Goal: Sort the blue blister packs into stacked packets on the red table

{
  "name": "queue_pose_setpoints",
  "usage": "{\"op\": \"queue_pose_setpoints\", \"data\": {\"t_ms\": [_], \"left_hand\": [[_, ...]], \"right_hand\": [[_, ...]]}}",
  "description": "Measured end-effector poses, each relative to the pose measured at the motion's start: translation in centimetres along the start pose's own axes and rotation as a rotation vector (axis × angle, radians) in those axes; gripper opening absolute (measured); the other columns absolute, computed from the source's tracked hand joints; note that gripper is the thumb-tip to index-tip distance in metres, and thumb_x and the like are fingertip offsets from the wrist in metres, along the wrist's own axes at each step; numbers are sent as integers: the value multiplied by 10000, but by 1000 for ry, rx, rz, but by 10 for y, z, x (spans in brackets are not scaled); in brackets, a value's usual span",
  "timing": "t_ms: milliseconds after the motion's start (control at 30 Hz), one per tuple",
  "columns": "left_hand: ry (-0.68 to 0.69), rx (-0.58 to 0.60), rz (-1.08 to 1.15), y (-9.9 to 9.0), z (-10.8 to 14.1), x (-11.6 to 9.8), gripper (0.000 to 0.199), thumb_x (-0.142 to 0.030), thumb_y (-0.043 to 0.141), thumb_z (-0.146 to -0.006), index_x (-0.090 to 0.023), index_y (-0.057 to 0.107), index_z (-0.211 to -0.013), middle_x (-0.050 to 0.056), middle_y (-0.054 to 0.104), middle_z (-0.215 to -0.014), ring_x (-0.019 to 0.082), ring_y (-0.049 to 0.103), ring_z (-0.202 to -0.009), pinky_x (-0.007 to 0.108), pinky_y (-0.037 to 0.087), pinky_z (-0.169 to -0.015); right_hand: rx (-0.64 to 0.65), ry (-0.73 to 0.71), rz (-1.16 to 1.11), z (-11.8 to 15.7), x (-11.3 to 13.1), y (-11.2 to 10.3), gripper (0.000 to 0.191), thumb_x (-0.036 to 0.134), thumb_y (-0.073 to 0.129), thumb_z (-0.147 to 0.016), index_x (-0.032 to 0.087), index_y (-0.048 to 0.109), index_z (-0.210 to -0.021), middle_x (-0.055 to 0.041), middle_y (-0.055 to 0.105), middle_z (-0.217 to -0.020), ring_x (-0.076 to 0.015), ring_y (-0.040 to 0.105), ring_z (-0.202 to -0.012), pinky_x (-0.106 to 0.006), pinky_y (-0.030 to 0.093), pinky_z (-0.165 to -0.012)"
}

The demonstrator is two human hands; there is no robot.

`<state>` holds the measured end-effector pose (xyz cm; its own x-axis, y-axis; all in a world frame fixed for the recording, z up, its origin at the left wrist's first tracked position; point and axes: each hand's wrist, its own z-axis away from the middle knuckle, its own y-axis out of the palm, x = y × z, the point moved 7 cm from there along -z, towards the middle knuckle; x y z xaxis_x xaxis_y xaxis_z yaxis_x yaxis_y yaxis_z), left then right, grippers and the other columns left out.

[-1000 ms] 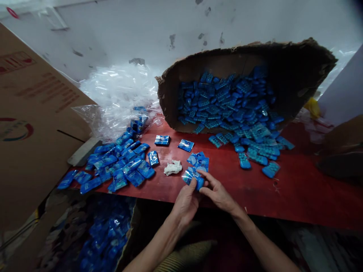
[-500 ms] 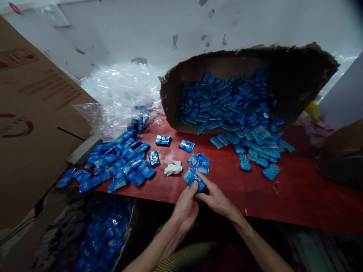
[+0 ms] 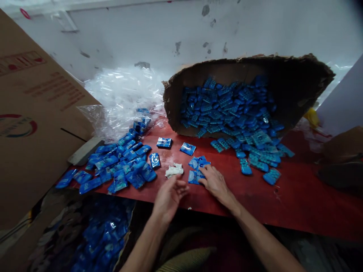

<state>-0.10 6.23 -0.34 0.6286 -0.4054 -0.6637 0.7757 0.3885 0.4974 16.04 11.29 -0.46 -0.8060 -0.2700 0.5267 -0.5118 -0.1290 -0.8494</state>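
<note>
Flat, rectangular blue printed cards lie in a small, loose group on the red surface, near its front edge. The farther ones overlap untidily, their corners jutting out at different angles; the nearest sits lower in the group, roughly squared to that edge. Paler blue patches mark their upper faces (any lettering is too small to read). They rest face-on to view, the right side of the nearest partly covered.
</note>
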Motion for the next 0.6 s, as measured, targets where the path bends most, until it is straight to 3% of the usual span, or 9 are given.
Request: {"op": "queue_pose_setpoints", "data": {"t_ms": [100, 200, 367, 600], "left_hand": [[-42, -5, -104, 9, -4, 41, 204, -289, 590, -694, -139, 542, -823, 1, 601, -545, 122, 578, -478, 234, 443, -527], [22, -16, -171, 10, -13, 50, 266, -336, 628, -648, -140, 541, -805, -9, 592, -535, 102, 556, -446, 214, 424, -507], [67, -42, -278, 6, -30, 39, 309, -338, 635, -627, -144, 530, -844, -9, 598, -560, 101, 556, -432, 201, 407, -459], [194, -151, -257, -32, -45, -4, 296, -262, 621, -636, -143, 504, -880, 7, 611, -604, 115, 577, -450, 208, 429, -444]], "right_hand": [[-63, 49, 63, -2, -5, -2, 363, 291, 526, -776, 253, 477, -1134, -69, 528, -991, -210, 494, -892, -296, 382, -728], [-104, 144, 112, -10, -20, -8, 341, 311, 507, -787, 241, 478, -1119, -73, 517, -976, -212, 496, -891, -287, 374, -691], [-71, 195, 111, -27, -27, 0, 143, 266, 529, -769, 230, 557, -905, -48, 537, -868, -190, 509, -835, -266, 349, -657], [-112, 173, -37, -22, -24, 0, 99, 203, 456, -781, 207, 552, -805, -45, 554, -836, -174, 520, -784, -264, 349, -649]]}}
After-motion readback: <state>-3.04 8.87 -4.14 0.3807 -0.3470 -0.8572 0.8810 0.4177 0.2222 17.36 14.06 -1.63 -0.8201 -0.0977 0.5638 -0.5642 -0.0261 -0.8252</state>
